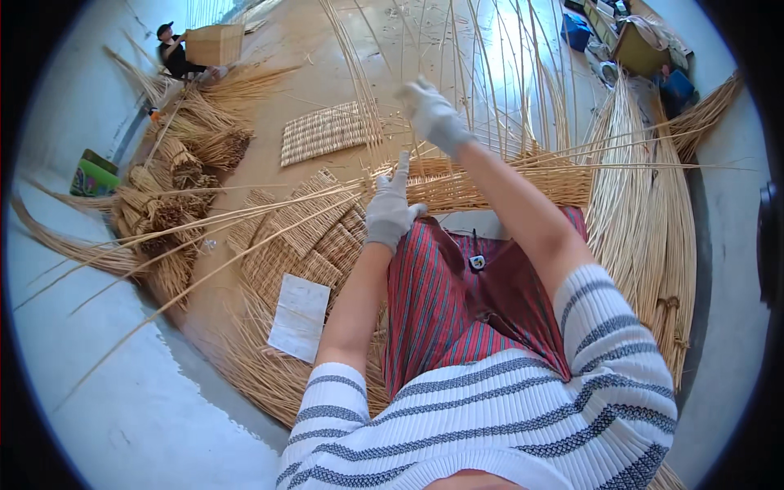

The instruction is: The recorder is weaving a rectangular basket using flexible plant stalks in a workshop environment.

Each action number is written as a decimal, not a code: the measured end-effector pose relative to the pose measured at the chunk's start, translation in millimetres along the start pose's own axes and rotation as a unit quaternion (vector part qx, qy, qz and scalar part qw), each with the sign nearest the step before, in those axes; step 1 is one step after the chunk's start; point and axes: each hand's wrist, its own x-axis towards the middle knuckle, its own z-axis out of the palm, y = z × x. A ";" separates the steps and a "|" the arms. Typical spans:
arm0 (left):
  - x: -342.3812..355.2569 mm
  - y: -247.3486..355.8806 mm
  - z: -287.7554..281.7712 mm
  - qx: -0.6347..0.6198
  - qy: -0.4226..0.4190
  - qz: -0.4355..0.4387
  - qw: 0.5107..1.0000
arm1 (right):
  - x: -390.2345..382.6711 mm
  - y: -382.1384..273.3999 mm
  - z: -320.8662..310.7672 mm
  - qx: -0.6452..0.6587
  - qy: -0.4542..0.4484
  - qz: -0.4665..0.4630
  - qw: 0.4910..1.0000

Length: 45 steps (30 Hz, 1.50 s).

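A partly woven straw-coloured basket point(490, 189) lies across in front of my lap, with long upright stakes point(506, 73) rising from its far side. My left hand point(392, 211), in a pale grey work glove, is closed on the basket's left corner, its index finger stretched upward. Several long loose canes point(269, 208) run out to the left from that corner. My right hand point(434, 118), gloved alike, is raised above the basket among the stakes. Motion smears its fingers, so whether a strand is in them is unclear.
Woven mats point(310, 214) lie left of me beside a white paper sheet point(300, 317); another woven panel point(325, 133) is farther off. Bundled straw point(175, 196) lines the left wall, long cane bundles point(645, 220) the right. Far left, a person point(173, 51) holds a box-shaped woven piece point(214, 45).
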 end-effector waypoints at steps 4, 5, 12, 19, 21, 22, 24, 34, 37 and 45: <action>26.4 12.0 25.3 -0.032 0.005 0.044 0.999 | 47.9 28.6 -1.1 -0.095 -0.029 0.081 0.992; 33.3 21.7 28.8 -0.020 0.006 0.066 0.998 | 43.8 46.0 -5.7 -0.079 0.094 0.029 0.992; 17.8 -10.4 22.4 -0.085 -0.016 -0.017 0.996 | -149.8 27.8 -26.1 0.184 0.286 0.122 0.932; 17.6 -31.1 46.5 -0.046 0.103 0.036 0.993 | -183.9 9.0 -70.4 0.176 -0.150 0.255 0.939; 15.1 -37.0 45.8 -0.066 0.097 0.046 0.992 | -159.1 -0.1 -59.7 0.027 -0.048 0.125 0.991; 12.4 -31.3 41.6 -0.079 0.099 0.038 0.991 | -142.1 7.6 -50.7 -0.004 -0.025 0.125 0.992; 4.2 -38.9 37.9 -0.129 0.108 0.040 0.985 | -112.6 10.1 -33.4 -0.068 -0.198 0.181 0.961; -8.8 -119.8 85.1 -0.465 0.218 -0.093 0.853 | -103.6 36.6 -50.1 0.144 -0.246 0.327 0.901; 0.7 -148.2 54.4 -0.661 0.192 -0.056 0.723 | -158.7 100.5 -130.7 -0.199 0.085 0.119 0.969; 125.0 -115.7 1.7 -0.609 -0.166 -0.005 0.776 | -173.5 236.3 -187.5 -0.337 -0.135 0.353 0.862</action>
